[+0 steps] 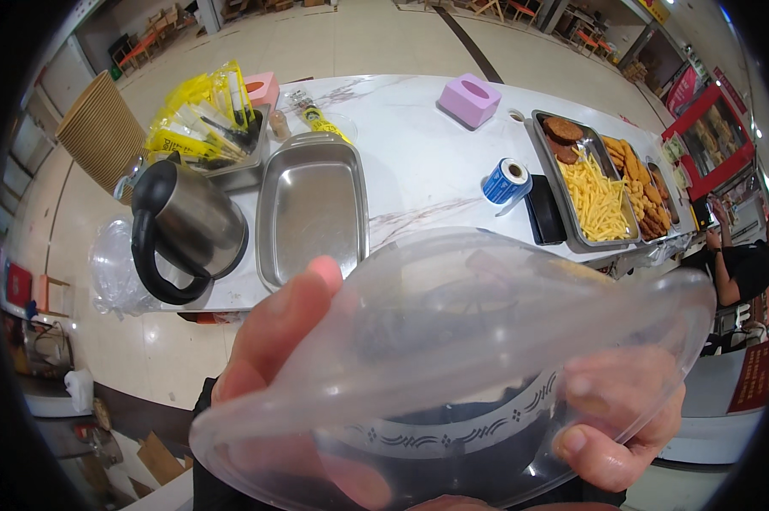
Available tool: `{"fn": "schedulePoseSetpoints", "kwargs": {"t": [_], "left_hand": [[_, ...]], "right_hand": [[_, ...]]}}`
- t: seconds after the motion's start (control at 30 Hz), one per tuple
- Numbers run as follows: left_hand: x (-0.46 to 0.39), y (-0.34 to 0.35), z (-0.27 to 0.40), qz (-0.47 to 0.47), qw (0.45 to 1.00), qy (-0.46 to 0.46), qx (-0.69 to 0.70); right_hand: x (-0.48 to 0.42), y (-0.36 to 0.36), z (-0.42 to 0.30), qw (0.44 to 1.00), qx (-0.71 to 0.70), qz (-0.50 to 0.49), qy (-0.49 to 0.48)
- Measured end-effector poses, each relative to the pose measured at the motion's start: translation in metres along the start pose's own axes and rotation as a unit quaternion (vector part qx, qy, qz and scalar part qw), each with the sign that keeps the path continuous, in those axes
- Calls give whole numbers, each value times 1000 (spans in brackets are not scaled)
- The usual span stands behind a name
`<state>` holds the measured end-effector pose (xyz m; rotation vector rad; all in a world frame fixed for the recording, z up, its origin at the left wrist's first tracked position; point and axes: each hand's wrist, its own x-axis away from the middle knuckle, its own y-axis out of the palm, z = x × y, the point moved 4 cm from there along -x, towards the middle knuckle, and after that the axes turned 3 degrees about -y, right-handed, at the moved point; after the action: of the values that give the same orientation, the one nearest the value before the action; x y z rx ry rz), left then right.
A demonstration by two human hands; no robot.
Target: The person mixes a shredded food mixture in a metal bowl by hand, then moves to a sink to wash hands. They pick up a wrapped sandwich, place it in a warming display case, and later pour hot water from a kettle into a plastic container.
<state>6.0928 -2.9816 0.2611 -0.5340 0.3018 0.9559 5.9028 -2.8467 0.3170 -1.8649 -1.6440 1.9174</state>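
Close before me a clear, curved plastic cover (422, 358) fills the lower middle of the view. It has a rounded rim and a band with a dark decorative pattern along its lower side. My left hand (276, 332) grips its left side, some fingers showing blurred through the plastic. On the right side my right hand (620, 428) pinches the rim, with the thumb in front and other fingers behind. Past the left fingertips lies an empty stainless steel tray (314, 211) on the marble-patterned table (416, 160). The cover's exact kind is unclear.
A steel electric kettle (199, 217), stacked paper cups (100, 134) and a tray of wrapped cutlery (205, 121) stand left. Rightward are a purple tissue box (469, 101), a blue label roll (507, 181), a black phone-like object (545, 211) and fries (592, 198). A person (742, 268) is far right.
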Motion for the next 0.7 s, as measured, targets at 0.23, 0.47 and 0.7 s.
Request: {"fn": "schedulePoseSetpoints", "kwargs": {"t": [0.23,0.47,0.7], "left_hand": [[-6,-1,-1,-10,1000,2,-20],[3,-9,-3,-7,997,2,-73],[1,-10,1,-11,994,7,-106]], "right_hand": [[0,-3,1,995,-62,-2,75],[-9,5,3,984,-74,36,159],[-10,5,5,976,-119,38,176]]}}
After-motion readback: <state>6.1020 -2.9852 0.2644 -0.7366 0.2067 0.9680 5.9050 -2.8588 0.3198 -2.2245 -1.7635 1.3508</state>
